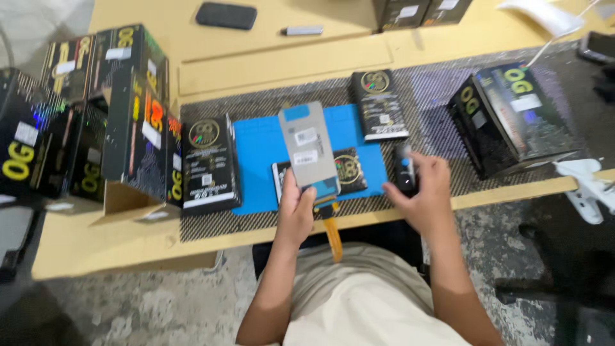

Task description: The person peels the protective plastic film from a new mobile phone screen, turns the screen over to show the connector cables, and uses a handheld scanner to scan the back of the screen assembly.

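L hand (296, 208) is pinching a grey phone screen panel (309, 149) upright over the blue mat (256, 150), orange flex cable (332, 236) dangling at 6 o'clock. R hand (419, 192) is gripping a small black device (405, 172) at 3 o'clock. Panel is unboxed, not yet set down; more boxes (210, 161) are lying unopened.

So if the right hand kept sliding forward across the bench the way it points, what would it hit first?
Probably the small black device that the right hand already touches; beyond it lies the flat black box, though depth is unclear.
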